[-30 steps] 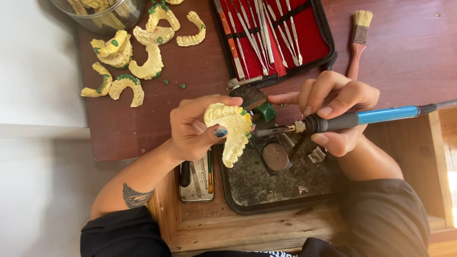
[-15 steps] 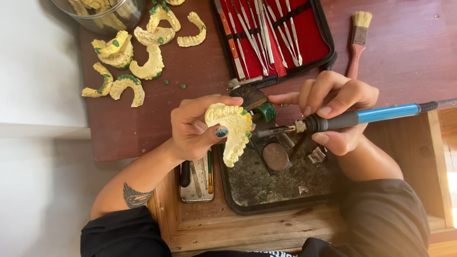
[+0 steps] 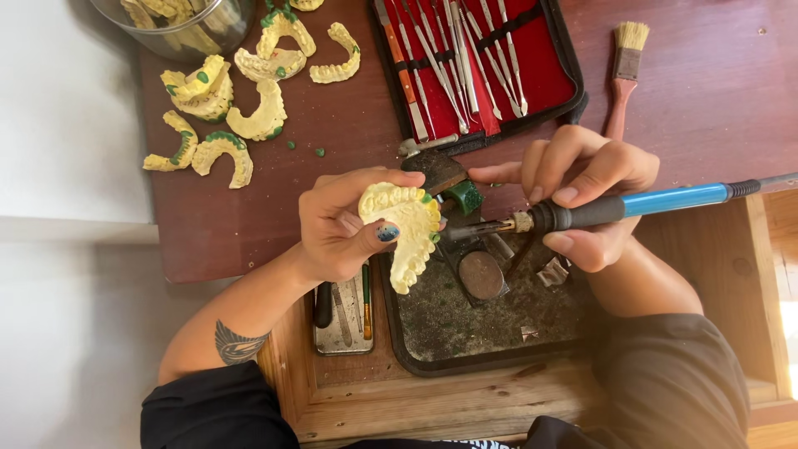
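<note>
My left hand (image 3: 341, 224) grips a yellow horseshoe-shaped dental cast (image 3: 406, 229) with a little green wax on it, held over a dark tray (image 3: 465, 341). My right hand (image 3: 582, 195) holds a blue-handled heated tool (image 3: 632, 206) like a pen. Its metal tip touches the right edge of the cast.
Several more yellow dental casts (image 3: 237, 100) with green wax lie on the brown tabletop at the upper left, beside a glass jar (image 3: 187, 25) of casts. A red-lined case of metal instruments (image 3: 478, 62) lies open at the top. A paintbrush (image 3: 623, 71) rests to the right. A small tin of tools (image 3: 345, 320) sits in the wooden drawer.
</note>
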